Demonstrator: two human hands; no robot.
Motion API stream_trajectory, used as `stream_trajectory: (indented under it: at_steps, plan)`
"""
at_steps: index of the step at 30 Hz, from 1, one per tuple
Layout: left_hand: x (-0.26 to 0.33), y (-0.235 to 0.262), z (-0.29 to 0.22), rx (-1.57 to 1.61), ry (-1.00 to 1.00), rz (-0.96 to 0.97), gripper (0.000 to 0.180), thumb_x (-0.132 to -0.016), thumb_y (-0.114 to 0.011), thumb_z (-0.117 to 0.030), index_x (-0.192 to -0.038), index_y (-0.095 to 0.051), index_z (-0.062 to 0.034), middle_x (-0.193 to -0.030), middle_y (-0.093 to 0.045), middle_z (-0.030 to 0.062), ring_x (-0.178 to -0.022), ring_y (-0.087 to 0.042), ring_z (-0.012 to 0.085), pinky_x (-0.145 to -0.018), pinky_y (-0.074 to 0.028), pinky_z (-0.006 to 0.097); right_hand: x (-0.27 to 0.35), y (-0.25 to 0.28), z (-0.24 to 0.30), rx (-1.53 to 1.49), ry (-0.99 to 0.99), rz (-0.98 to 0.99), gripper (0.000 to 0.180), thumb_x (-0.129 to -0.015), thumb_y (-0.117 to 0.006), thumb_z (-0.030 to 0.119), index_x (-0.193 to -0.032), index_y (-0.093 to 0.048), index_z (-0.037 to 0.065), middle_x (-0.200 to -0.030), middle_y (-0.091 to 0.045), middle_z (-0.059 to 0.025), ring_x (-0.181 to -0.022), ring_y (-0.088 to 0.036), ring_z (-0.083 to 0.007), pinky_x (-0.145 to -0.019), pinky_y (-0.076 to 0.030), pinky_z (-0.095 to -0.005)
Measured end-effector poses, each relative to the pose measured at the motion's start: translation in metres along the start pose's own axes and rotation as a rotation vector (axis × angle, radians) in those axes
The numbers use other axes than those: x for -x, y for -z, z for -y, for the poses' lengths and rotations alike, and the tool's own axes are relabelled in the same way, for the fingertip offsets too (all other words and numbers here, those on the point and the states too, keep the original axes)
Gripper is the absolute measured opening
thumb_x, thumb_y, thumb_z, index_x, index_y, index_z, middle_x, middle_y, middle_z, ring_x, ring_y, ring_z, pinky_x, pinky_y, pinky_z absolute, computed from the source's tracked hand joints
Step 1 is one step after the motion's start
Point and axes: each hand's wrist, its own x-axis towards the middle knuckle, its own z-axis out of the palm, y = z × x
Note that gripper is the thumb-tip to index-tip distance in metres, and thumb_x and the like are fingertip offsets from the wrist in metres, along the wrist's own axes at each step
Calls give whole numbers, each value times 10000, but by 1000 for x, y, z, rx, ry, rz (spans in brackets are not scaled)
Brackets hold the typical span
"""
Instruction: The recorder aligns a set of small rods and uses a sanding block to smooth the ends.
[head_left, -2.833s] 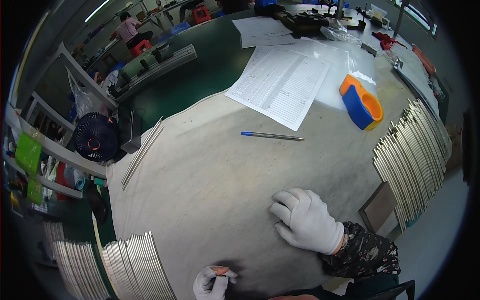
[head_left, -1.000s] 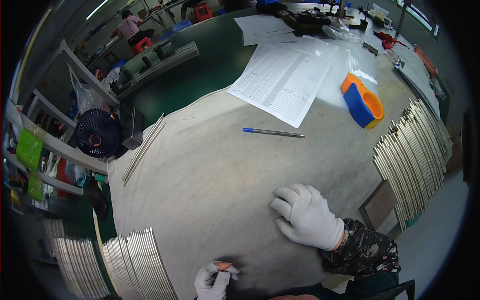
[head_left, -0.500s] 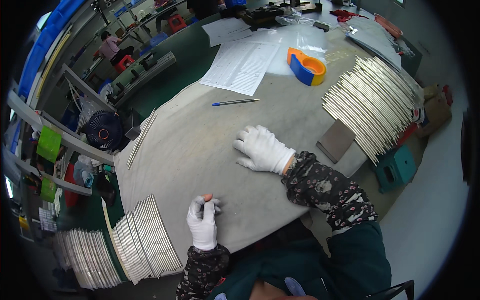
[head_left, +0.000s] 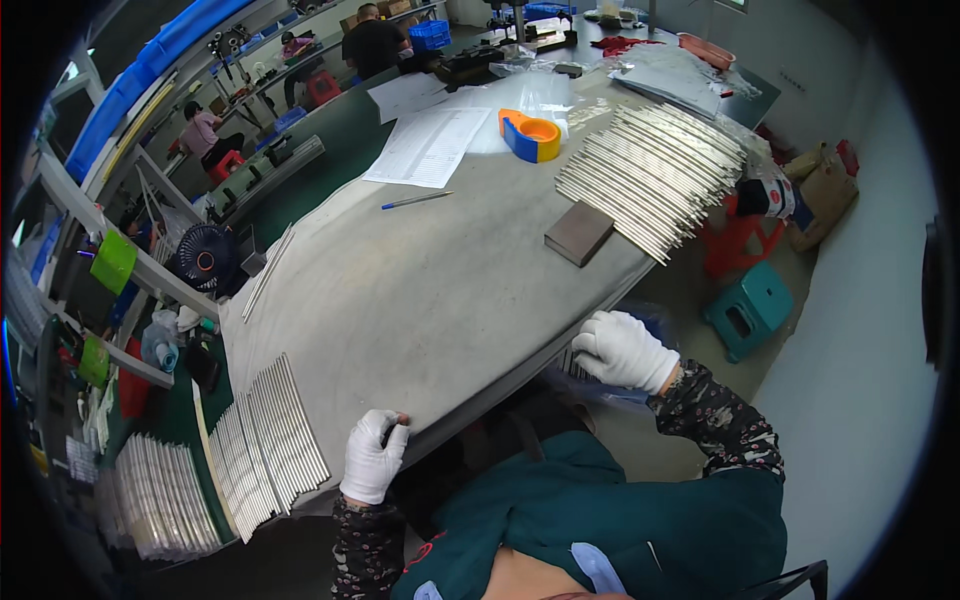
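Right hand (head_left: 625, 350) has moved beyond the tabletop's (head_left: 430, 300) near edge — fingers curled, contents unclear; bagged rods (head_left: 573, 363) lie just left, axis unclear. Left hand (head_left: 375, 455) — curled, contents unclear — is farther.

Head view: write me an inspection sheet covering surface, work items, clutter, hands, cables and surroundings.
Surface: grey cover, faintly marked.
Job's things: silvery rods at the right, laid side by side; more rods at the near left; brown block beside the right-hand rods.
Clutter: pen, printed sheet, orange-and-blue holder.
Hands: gloved left hand at the near edge, fingers curled; gloved right hand mostly past that edge, grip unclear.
Cables: nothing seen for certain.
Surroundings: fan at left, teal stool at right, other people in the background.
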Motion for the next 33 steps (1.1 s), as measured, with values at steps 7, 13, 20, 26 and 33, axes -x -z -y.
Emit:
stream_trajectory:
  at_steps: [7,13,20,26,33]
  plan:
    - [-26,-11,9,-278,-220,-268,498,-711,-702,-125,-1159,-517,-11,-1095,-561,154,-1033,-534,321,-894,-426,401,-13,3,-6,129,-93,-459,175,-663,-646,110,-827,-597,69,-786,-578,-67,-778,-575,-278,-671,-497,-386]
    - [-25,-15,19,-356,-114,-177,597,-695,-723,-223,-1205,-494,-12,-1188,-523,151,-1121,-488,326,-959,-382,422,-6,-11,-16,178,-233,-295,170,-682,-653,140,-822,-593,66,-798,-574,-65,-793,-571,-288,-675,-488,-389]
    - [-27,-16,19,-436,-78,-156,508,-699,-716,-249,-1128,-548,-35,-1203,-522,128,-1148,-475,302,-973,-359,422,-71,-5,-29,303,-261,-610,499,-697,-686,292,-1117,-547,61,-1153,-502,-149,-1136,-457,-319,-928,-390,-450]
    - [-27,-19,19,-447,-102,-190,463,-677,-728,-249,-1062,-577,-39,-1186,-542,115,-1140,-485,305,-955,-376,424,-96,-34,-51,395,-620,-337,636,-721,-650,423,-1254,-503,107,-1324,-401,-152,-1271,-319,-339,-1020,-266,-514]
    - [-26,-16,11,-451,-77,-222,446,-683,-711,-288,-1037,-593,-45,-1166,-545,117,-1112,-491,307,-942,-383,421,-92,-41,-61,415,-535,-399,569,-739,-636,349,-1242,-516,110,-1314,-437,-133,-1256,-350,-341,-998,-307,-541]
